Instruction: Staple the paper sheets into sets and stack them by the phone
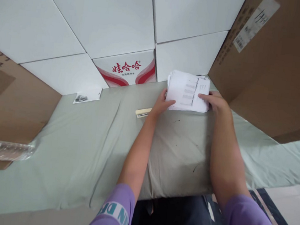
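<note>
The stack of printed papers [186, 92] is at the far side of the cloth-covered bench [83, 137], before the white boxes [188, 55]; my left grip [162, 104] holds its left edge, thumb on top; my right grip [215, 100] holds its right edge likewise; the cream stapler [142, 112] lies beside my left wrist; a brown carton [277, 75] stands to the right.

The pale green, cloth-draped table [68, 150] runs before stacked white boxes [101, 14], with brown cartons [282, 76] at left and right; a pale, dark-banded floor [292, 201] shows at lower right
</note>
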Demonstrator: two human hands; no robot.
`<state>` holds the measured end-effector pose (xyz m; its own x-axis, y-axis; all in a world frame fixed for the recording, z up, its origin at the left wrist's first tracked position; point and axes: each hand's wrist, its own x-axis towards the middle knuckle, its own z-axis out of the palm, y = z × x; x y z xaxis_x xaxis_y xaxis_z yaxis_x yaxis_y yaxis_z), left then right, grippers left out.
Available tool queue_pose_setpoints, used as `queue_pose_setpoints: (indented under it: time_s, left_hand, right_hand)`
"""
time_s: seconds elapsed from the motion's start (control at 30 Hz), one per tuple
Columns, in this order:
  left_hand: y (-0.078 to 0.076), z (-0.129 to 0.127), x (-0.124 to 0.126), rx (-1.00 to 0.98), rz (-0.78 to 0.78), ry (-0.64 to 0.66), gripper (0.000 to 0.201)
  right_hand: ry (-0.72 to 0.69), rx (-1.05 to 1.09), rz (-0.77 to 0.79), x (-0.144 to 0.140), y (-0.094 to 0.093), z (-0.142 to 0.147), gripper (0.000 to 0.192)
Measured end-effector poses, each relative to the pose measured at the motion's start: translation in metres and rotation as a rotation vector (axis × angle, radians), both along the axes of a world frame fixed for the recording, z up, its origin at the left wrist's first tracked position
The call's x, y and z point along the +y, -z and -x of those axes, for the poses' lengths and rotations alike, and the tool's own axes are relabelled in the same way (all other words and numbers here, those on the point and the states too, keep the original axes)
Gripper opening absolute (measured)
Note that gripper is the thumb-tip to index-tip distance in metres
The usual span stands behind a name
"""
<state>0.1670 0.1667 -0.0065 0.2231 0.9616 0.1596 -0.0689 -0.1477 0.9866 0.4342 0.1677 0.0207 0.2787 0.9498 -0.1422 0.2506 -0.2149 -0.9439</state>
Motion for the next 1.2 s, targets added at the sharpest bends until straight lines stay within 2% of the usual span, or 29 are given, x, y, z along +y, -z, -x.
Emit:
queue_pose_setpoints:
  time_s: [0.1,0.17,0.27,0.37,0.5,0.6,0.7,0.83,0.97,1.07,1.2]
  left_hand:
    - [0.002,0.010,-0.001,0.010,-0.082,0.009,0.066]
    - [0.003,0.014,-0.002,0.061,-0.119,-0.028,0.063]
    - [0.001,0.016,-0.002,0.152,-0.103,-0.129,0.063]
    - [-0.003,0.016,-0.004,0.184,-0.002,-0.190,0.061]
    - [-0.009,0.016,-0.006,0.157,0.062,-0.226,0.058]
    - [-0.012,0.017,-0.007,0.143,0.096,-0.229,0.053]
    - [-0.017,0.016,-0.009,0.106,0.103,-0.232,0.054]
    - [-0.024,0.014,-0.013,0.016,0.035,-0.248,0.062]
    - [-0.023,0.009,-0.014,-0.043,-0.017,-0.264,0.063]
    - [-0.017,0.003,-0.014,-0.023,-0.010,-0.299,0.064]
    - [-0.014,-0.003,-0.017,0.097,0.039,-0.314,0.061]
  right_hand:
    - [-0.099,0.280,-0.119,-0.004,-0.002,0.005,0.033]
    - [-0.133,0.371,-0.188,-0.005,-0.001,0.008,0.036]
    - [-0.097,0.364,-0.318,-0.004,0.001,0.015,0.046]
    - [-0.059,0.206,-0.378,-0.004,-0.002,0.024,0.060]
    - [-0.006,-0.074,-0.331,-0.011,-0.010,0.038,0.072]
    - [-0.010,-0.174,-0.286,-0.017,-0.015,0.042,0.076]
    - [-0.042,-0.184,-0.256,-0.019,-0.017,0.039,0.075]
    - [-0.060,-0.155,-0.195,-0.018,-0.018,0.031,0.070]
    - [-0.019,-0.108,-0.187,-0.015,-0.012,0.028,0.062]
    - [-0.043,-0.040,-0.213,-0.012,-0.002,0.027,0.055]
    - [-0.100,-0.028,-0.193,-0.012,0.007,0.027,0.045]
